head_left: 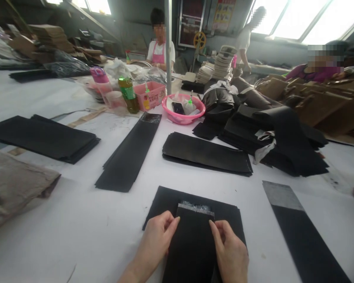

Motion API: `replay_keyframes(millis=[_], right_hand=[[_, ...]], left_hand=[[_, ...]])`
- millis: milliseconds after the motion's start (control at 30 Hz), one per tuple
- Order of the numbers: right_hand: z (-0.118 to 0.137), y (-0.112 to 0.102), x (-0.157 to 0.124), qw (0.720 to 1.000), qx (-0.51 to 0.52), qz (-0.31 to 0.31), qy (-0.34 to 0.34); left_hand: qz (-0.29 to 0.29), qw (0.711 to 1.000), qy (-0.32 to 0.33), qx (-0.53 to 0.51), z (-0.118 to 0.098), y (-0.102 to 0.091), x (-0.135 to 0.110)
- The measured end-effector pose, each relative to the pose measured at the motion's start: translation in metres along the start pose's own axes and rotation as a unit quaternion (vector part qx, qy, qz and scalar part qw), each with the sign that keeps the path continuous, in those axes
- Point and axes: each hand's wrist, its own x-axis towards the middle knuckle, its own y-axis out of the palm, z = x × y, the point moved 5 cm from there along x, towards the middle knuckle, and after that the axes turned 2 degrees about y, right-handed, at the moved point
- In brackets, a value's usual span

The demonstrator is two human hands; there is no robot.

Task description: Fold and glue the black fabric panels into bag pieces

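A long black strip (191, 247) runs toward me from the middle of a wider black sheet (230, 220) on the white table. Across the strip's far end lies a greyish, shiny band (196, 207); it looks like glue, though I cannot be sure. My left hand (157, 239) pinches the strip's left edge just below that band, thumb against curled fingers. On the opposite edge, my right hand (231, 247) pinches the strip in the same way. The strip's near part leaves the bottom of the view.
Stacks of black strips (206, 153) lie beyond my hands, with more at left (44, 137). A grey-ended strip (286, 196) lies right. Farther back are a pink basin (168, 112) holding a phone, a green-labelled bottle (129, 96) and a metal post (168, 47). Several people work behind.
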Motion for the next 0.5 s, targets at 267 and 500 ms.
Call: replay_keyframes(millis=[267, 500], right_hand=[[0.0003, -0.0002, 0.0006, 1.0, -0.027, -0.007, -0.011], [0.003, -0.0013, 0.0017, 0.999, -0.037, -0.017, -0.022]], left_hand=[[-0.019, 0.999, 0.013, 0.024, -0.0003, -0.0005, 0.0017], [-0.025, 0.998, 0.007, 0.048, 0.0012, -0.0001, 0.0017]])
